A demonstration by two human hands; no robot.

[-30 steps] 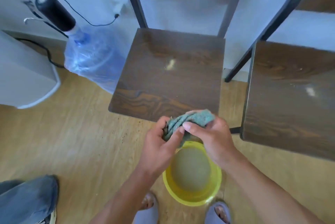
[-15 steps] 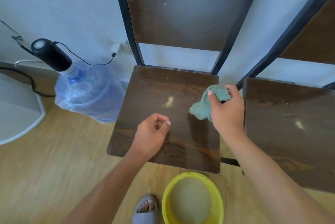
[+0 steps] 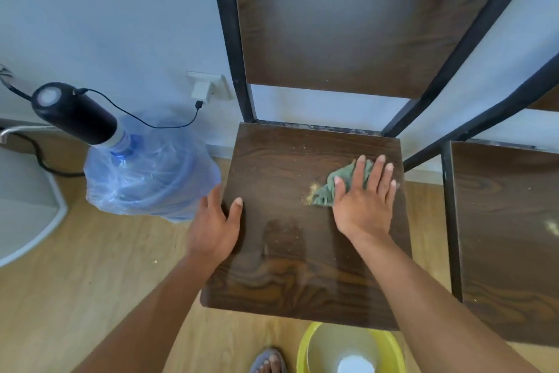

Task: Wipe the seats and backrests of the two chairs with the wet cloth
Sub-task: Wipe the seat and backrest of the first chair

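**Head view: cloth down on the first seat, crumbs ahead of it**

Head camera has you looking straight down at the near chair seat [image 3: 302,221], and your right hand [image 3: 364,200] is flat on the wet cloth [image 3: 328,189], fingers spread and pressing it to the wood near the seat's right rear corner. A little drift of yellowish crumbs [image 3: 311,192] sits just at the cloth's left edge, with finer specks scattered across the panel. Your left hand [image 3: 216,226] steadies things: thumb on top of the seat's left edge, fingers spread loosely and apparently curling over the side, holding nothing else.

Wiping looks barely begun, so here's how to make the stroke count. Keep the palm weight even so the whole cloth stays in contact, not just the heel of the hand. Sweep in long overlapping passes and gather the crumbs into the cloth's fold rather than flicking them onto the floor. Work towards the front edge, where the yellow basin [image 3: 305,351] waits below for rinsing. Keep that left hand braced so the chair doesn't skate.

Still to do, as things lie: this chair's backrest [image 3: 363,25], plus the second chair's seat [image 3: 508,221] to your right, dusted with specks of its own.
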